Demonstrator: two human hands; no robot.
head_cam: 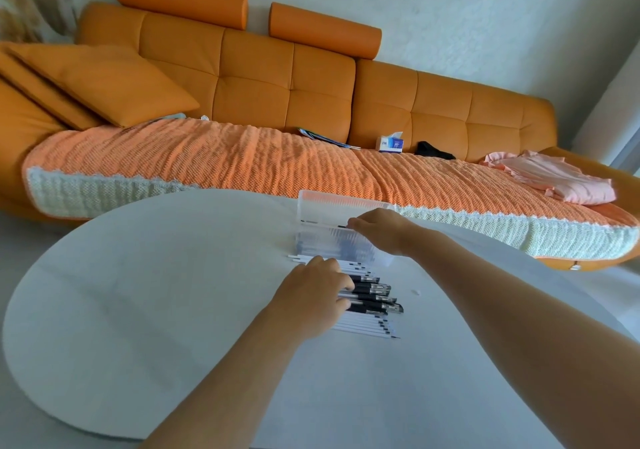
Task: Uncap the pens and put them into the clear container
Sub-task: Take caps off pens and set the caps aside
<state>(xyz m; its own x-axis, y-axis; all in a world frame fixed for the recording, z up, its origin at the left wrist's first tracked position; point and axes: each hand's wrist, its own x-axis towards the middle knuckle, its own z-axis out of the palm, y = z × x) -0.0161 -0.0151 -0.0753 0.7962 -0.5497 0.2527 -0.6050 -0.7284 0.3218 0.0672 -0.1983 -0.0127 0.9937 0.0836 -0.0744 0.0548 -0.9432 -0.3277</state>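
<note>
A clear plastic container [332, 227] lies open on the white table [138, 292], its lid raised at the back. Several pens lie inside it. My right hand [377, 228] reaches over the container's right side, fingers at its inner edge; what it holds, if anything, is hidden. In front of the container lies a row of pens: white ones [367, 327] and black capped ones [375, 298]. My left hand [311, 296] rests on the left ends of the row, fingers curled over the black pens.
An orange sofa [311, 85] with a woven cover stands behind the table. On it lie a tissue box [391, 143], papers, a dark item and folded pink cloth [554, 178]. A small white bit [415, 291] lies right of the pens.
</note>
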